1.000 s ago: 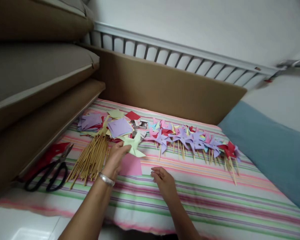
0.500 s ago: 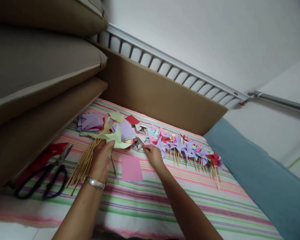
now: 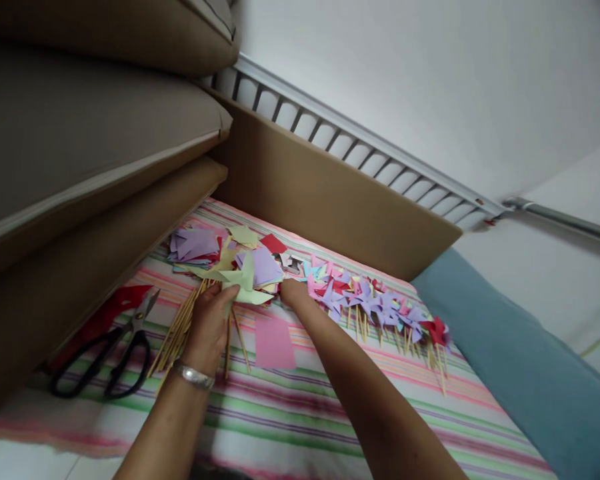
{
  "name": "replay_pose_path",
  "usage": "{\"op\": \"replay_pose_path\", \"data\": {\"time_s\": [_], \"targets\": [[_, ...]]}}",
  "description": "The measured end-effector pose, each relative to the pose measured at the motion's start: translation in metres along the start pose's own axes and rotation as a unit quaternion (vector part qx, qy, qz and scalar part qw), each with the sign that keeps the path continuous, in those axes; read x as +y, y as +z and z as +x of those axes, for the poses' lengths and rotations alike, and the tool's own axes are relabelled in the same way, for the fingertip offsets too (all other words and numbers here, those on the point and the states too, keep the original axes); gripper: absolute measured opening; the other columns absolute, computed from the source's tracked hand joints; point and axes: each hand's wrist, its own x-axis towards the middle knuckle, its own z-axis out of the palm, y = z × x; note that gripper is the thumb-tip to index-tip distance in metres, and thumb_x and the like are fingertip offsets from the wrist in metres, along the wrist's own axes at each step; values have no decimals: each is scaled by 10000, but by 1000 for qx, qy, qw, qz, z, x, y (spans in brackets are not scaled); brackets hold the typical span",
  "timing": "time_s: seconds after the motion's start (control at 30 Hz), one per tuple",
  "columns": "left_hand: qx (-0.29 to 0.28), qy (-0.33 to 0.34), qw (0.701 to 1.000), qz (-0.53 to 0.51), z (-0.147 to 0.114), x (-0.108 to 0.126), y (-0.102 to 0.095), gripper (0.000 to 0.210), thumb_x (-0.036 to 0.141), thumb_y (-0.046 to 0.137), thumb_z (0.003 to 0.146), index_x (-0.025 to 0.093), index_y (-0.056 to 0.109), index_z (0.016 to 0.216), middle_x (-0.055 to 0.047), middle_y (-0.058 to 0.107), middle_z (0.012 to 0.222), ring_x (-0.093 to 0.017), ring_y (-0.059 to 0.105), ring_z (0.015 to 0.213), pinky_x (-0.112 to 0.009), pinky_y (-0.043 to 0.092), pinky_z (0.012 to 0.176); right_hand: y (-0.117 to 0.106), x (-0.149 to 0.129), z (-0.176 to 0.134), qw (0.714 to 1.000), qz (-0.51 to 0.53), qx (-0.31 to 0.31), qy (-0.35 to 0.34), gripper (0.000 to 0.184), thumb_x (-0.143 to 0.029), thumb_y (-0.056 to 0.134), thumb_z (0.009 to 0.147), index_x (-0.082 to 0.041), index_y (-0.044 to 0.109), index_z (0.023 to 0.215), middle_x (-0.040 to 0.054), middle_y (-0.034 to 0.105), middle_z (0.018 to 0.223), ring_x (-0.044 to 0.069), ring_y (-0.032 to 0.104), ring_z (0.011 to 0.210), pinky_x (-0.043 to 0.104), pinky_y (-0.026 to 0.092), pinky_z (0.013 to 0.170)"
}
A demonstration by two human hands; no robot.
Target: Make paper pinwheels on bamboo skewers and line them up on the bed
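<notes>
So the whole work surface is covered by a striped cloth [image 3: 300,400], kinda rumpled at the front. It's backed by a tall brown panel [image 3: 330,200], with a white radiator [image 3: 325,133] partly hidden behind. The left is crowded by stacked cushions [image 3: 105,147], and the right is edged by something blue-green [image 3: 505,360]. A pale green paper pinwheel [image 3: 250,295] is pinched in the left hand [image 3: 210,323], above the sticks [image 3: 177,333]. The right hand [image 3: 293,291] is held apart beside the paper stack [image 3: 265,267]; its fingers are hidden, so its grip can't be told.
</notes>
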Motion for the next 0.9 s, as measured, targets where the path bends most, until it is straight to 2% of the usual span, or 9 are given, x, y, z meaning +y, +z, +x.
{"op": "replay_pose_path", "data": {"time_s": [0.27, 0.57, 0.77, 0.9], "targets": [[-3, -6, 1000, -3, 0, -3, 1, 243, 177, 742, 489, 160, 694, 727, -2, 709, 740, -167, 634, 746, -285, 457, 775, -2, 2, -2, 999, 26, -25, 18, 310, -312, 523, 866, -159, 519, 1135, 75, 557, 1127, 194, 577, 954, 392, 497, 793], [-16, 0, 1000, 16, 1, -10, 3, 225, 186, 718, 526, 167, 692, 748, -7, 715, 785, -178, 634, 799, -283, 450, 786, -3, -7, -3, 997, 79, -4, 13, 308, -307, 525, 865, -160, 519, 1136, 79, 553, 1138, 196, 573, 966, 399, 493, 804], [-33, -6, 999, 3, -1, -14, 5, 236, 178, 714, 526, 156, 708, 762, -23, 721, 758, -183, 642, 796, -287, 447, 799, -12, -7, -9, 987, 154, 43, 7, 317, -306, 541, 855, -161, 522, 1136, 67, 550, 1142, 210, 570, 977, 386, 494, 795], [-41, -3, 999, 6, -2, -17, 8, 234, 178, 696, 537, 142, 709, 768, -39, 720, 744, -201, 648, 799, -308, 456, 793, -14, -8, -9, 991, 133, 6, 4, 316, -309, 530, 861, -159, 517, 1140, 76, 551, 1138, 200, 573, 966, 393, 496, 798]]}}
